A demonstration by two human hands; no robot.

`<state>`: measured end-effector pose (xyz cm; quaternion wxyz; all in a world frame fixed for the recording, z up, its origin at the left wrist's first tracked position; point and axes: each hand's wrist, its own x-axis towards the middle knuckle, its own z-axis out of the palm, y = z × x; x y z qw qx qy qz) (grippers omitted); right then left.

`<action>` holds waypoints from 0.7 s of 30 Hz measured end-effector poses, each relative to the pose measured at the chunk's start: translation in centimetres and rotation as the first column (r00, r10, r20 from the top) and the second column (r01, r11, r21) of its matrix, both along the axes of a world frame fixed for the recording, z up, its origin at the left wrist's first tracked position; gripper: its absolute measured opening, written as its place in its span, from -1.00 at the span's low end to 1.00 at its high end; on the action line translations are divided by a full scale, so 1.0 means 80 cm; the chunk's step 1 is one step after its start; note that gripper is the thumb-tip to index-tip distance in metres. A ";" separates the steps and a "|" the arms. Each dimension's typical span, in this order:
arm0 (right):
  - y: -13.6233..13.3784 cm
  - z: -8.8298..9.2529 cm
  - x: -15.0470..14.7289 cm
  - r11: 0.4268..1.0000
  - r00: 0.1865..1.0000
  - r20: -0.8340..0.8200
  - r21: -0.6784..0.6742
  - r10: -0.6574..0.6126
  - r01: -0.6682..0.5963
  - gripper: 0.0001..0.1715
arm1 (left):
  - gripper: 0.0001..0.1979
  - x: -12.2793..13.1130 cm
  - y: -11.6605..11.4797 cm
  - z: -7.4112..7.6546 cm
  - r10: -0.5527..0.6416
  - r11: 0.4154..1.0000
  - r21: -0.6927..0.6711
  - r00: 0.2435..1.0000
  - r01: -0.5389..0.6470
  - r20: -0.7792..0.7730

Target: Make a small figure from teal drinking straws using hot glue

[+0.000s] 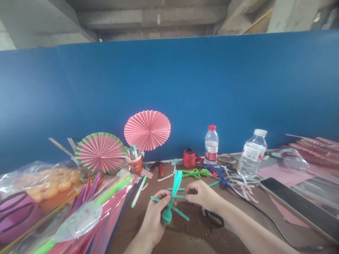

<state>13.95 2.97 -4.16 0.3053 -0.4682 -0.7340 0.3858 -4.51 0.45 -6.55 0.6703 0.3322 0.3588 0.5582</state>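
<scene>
My left hand (pixel 155 215) is closed around a teal pipe cleaner figure (pixel 167 215). The figure has a rounded coiled lump at its lower end, a bunch of straight strands pointing up and several thin stems sticking out sideways. Fingers and thumb of my right hand (pixel 202 193) are pinched together on the right side, at the end of one sideways stem. Under my right wrist lie black-handled scissors (pixel 215 219), partly hidden by the forearm. A green-and-white marker (pixel 138 192) rests on the brown table (pixel 196 236) left of my hands.
Behind my hands lie green cord (pixel 195 173), a red spool-like item (pixel 189 158), a blue glue gun (pixel 224 178) and two water bottles (pixel 211 146). Pink paper fans (pixel 147 129) lean near a pen cup (pixel 135 164). Bagged pipe cleaners (pixel 79 222) lie left, a phone (pixel 299 206) right.
</scene>
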 end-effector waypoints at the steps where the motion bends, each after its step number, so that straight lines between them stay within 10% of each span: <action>1: -0.001 0.002 0.000 1.000 1.000 0.004 0.022 -0.017 0.017 -0.87 | -0.88 0.000 0.000 0.000 0.003 1.000 -0.004 1.000 -0.003 -0.009; 21: -0.019 0.000 -0.015 0.937 0.989 0.112 0.345 -0.100 0.056 -0.86 | -0.78 0.004 0.001 -0.002 0.180 0.982 0.080 0.975 -0.171 -0.129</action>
